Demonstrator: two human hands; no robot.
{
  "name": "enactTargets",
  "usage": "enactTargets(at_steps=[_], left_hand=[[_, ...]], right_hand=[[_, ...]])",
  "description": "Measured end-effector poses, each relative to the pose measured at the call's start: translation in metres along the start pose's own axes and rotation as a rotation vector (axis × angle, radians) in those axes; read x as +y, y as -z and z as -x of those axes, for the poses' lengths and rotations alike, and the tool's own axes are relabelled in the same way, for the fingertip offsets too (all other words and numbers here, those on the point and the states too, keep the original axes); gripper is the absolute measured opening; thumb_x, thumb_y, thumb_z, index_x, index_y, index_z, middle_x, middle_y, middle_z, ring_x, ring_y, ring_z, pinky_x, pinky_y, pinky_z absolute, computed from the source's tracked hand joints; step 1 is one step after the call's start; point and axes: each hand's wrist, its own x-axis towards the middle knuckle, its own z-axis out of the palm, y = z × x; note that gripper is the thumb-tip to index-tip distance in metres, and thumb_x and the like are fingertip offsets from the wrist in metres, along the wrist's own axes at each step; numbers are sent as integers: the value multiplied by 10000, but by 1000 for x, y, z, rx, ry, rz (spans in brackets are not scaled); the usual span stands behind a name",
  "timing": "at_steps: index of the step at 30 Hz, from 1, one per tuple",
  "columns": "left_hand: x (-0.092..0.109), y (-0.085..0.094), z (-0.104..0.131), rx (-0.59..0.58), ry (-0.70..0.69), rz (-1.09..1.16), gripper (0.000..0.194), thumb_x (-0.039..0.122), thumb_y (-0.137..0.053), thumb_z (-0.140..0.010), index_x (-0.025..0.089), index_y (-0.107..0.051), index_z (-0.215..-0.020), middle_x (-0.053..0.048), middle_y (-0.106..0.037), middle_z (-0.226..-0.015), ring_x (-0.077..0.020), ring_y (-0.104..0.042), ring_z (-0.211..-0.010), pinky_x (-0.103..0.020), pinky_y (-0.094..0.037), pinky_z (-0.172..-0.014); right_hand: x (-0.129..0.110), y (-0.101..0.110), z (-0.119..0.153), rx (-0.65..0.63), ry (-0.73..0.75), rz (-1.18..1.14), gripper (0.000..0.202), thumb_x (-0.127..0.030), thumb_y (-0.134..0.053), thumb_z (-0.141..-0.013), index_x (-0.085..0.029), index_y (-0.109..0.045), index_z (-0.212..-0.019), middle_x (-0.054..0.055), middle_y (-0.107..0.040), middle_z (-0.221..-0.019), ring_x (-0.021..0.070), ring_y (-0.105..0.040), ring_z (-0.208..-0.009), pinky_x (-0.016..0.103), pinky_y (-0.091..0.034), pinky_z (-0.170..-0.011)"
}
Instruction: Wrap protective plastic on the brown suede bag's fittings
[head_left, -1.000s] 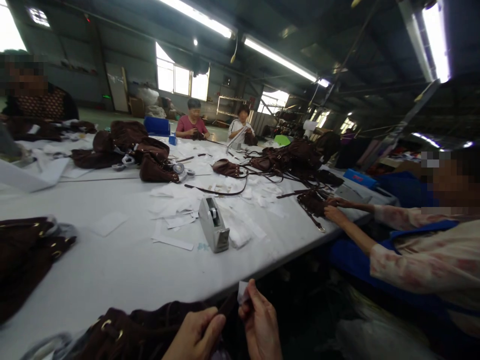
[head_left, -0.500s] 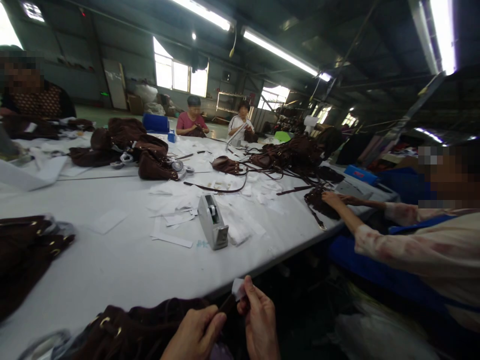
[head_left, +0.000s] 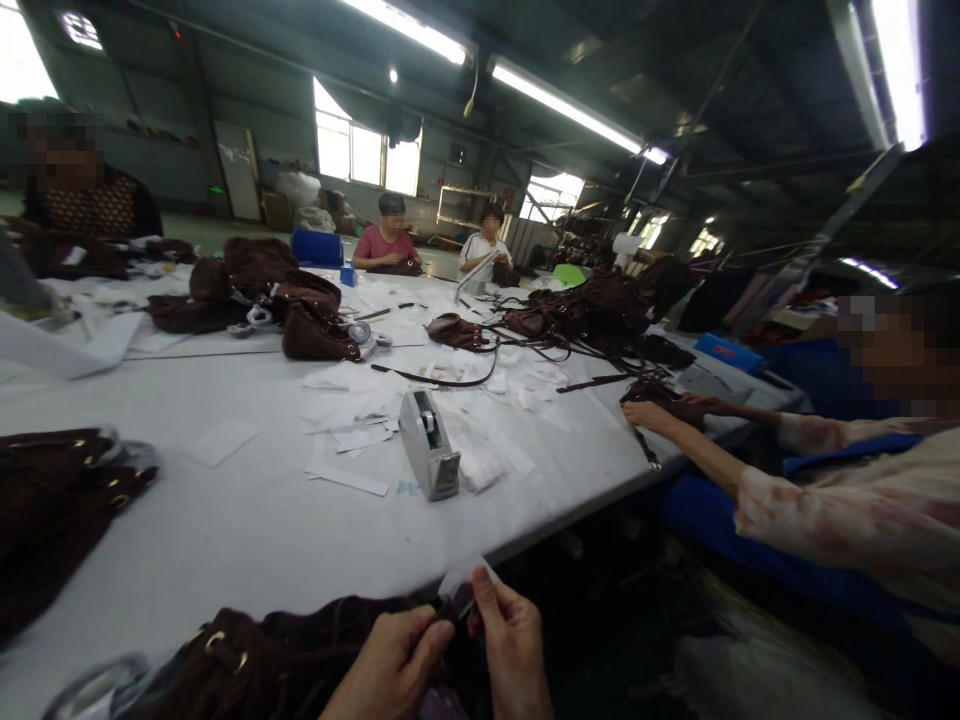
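At the table's near edge, my left hand [head_left: 394, 655] is closed on a dark brown strap [head_left: 454, 604], thumb on top. My right hand [head_left: 511, 632] pinches a thin white wrapping sheet [head_left: 459, 574] at the strap's end, thumb up; the sheet lies behind and around that end. Beside my left hand rests a brown drawstring bag [head_left: 259, 650] with gold eyelets, partly cut off by the lower frame edge. Beyond my hands, a grey tape dispenser [head_left: 429, 445] stands upright on the white table.
Paper scraps [head_left: 360, 435] lie around the dispenser. Another brown bag [head_left: 60, 510] is at the left, with bag piles [head_left: 262, 285] and a strap heap [head_left: 577, 310] farther back. A co-worker's arm [head_left: 697, 450] reaches over the right edge. Other people sit across the table.
The white sheet has spread out more around the strap's end, and my right hand has shifted slightly left and down. The right-hand co-worker's hands have moved on the brown item.
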Motion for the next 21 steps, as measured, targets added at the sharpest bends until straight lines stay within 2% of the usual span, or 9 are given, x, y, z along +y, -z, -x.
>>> enactTargets(at_steps=[2,4,8,10,12,15,18,21], left_hand=[[1,2,-1,-8,-3,31,411,485,-394,-916,180,-423,-642,43,-373,-590,-109,-334,-563,-231,-258,-511],[4,3,-2,-12,-5,63,398,466,-423,-907,170,-459,-643,41,-386,-581,-106,-336,-551,-226,-257,-498],[29,10,-9,-27,-84,128,368,423,-465,-901,140,-566,-688,37,-420,-595,-105,-339,-563,-216,-287,-516],[45,14,-12,-82,-160,140,294,398,-503,-892,139,-616,-811,24,-485,-666,-118,-387,-619,-212,-330,-570],[55,16,-15,-173,-221,106,260,395,-505,-897,156,-606,-888,15,-522,-723,-129,-425,-662,-214,-350,-608],[57,13,-19,-278,-213,20,342,472,-416,-924,181,-530,-787,32,-460,-648,-121,-406,-596,-220,-313,-544],[57,7,-25,-238,-161,-34,418,550,-364,-915,200,-427,-695,55,-346,-582,-114,-351,-548,-231,-255,-496],[74,3,-33,-167,-193,-80,406,532,-349,-920,203,-422,-694,50,-355,-577,-121,-368,-558,-242,-248,-508]], right_hand=[[-2,-1,2,-61,16,46,616,-726,-571,-722,-180,-433,-473,-52,-342,-468,87,-275,-489,254,-218,-481],[-5,-3,6,-138,24,56,604,-714,-588,-717,-166,-478,-487,-46,-361,-475,91,-293,-499,249,-235,-479],[-17,-1,10,-259,25,-40,489,-615,-673,-721,-130,-633,-677,12,-546,-612,140,-453,-605,255,-386,-568],[-26,8,5,-178,58,-90,453,-588,-682,-733,-143,-622,-668,1,-542,-600,132,-454,-588,248,-393,-562],[-39,24,-3,7,131,-128,455,-584,-696,-724,-159,-580,-606,-27,-490,-545,110,-410,-541,231,-362,-521],[-62,55,-17,213,242,-146,457,-572,-745,-676,-167,-561,-574,-33,-477,-529,109,-402,-541,230,-353,-521],[-83,81,-22,226,287,-76,462,-575,-745,-674,-171,-555,-556,-29,-467,-521,117,-400,-538,245,-346,-521],[-96,90,-17,183,299,34,524,-633,-677,-710,-178,-514,-509,-24,-452,-508,119,-390,-530,255,-326,-523]])
